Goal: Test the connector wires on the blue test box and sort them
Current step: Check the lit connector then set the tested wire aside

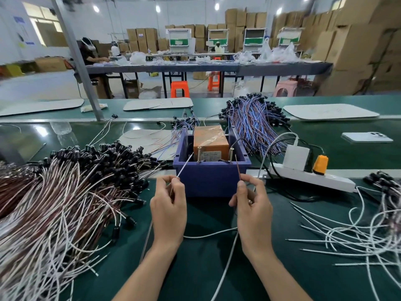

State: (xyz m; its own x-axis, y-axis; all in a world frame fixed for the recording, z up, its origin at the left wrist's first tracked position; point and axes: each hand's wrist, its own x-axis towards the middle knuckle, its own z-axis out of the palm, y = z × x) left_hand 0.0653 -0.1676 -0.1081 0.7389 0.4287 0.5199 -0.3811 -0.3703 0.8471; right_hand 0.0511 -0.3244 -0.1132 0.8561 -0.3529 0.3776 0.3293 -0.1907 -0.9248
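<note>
At the left edge of the dark green worktop [195,263] we see a wide heap of white and brown wires with black connectors [65,192], its strands fanning toward the near-left corner. Just right of it, the left hand [168,207] pinches a thin white wire end [184,166] between thumb and forefinger. Its long axis slants up and to the right, with the tip just beside the upright left brass screw [199,154].

That screw stands inside the open-topped blue plastic test box [211,179], set mid-worktop straight beyond both hands, with an orange taped block [210,140] in it. A bundle of blue and red wires [253,124] lies behind the box.

The right hand [253,213] grips a thin brown wire end [238,169] in curled fingers. We see it nearly upright, leaning slightly left, its tip near the right brass screw [231,155]. We cannot tell whether either tip touches its screw.

Further right a white power strip [312,178] lies slantwise, and loose white wires [358,235] spread toward the right edge. Bare green surface shows between the forearms along the near edge, and a narrow strip between the hands and the box.
</note>
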